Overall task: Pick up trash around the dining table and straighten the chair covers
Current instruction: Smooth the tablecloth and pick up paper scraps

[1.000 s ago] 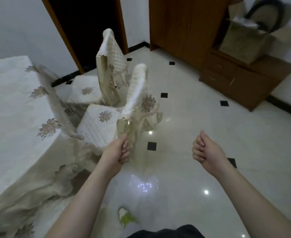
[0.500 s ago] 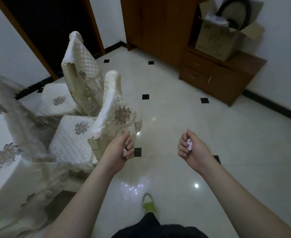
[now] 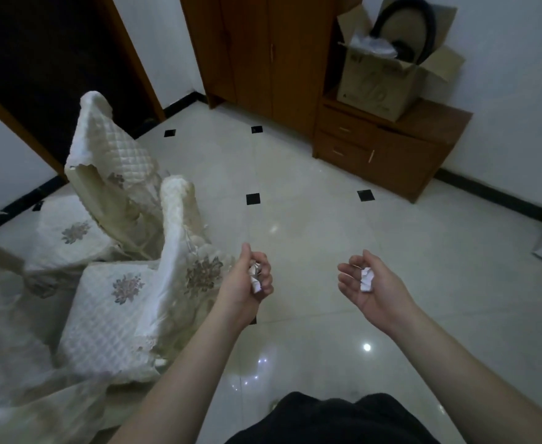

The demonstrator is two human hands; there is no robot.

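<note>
L fingers [image 3: 265, 270] curled round paper wad [image 3: 255, 277], left hand [image 3: 247, 283] over floor [image 3: 295, 219] just right of near chair cover [image 3: 180, 251] | R fingers [image 3: 346, 277] loosely apart, second wad [image 3: 366, 278] lying on upturned palm of right hand [image 3: 370, 288] | far cover [image 3: 109, 155] rumpled, behind | cabinet [image 3: 388, 149] with box [image 3: 381, 81] beyond

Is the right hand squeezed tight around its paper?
No, the right hand lies palm up with loose fingers, and the crumpled paper just rests on the palm.
</note>
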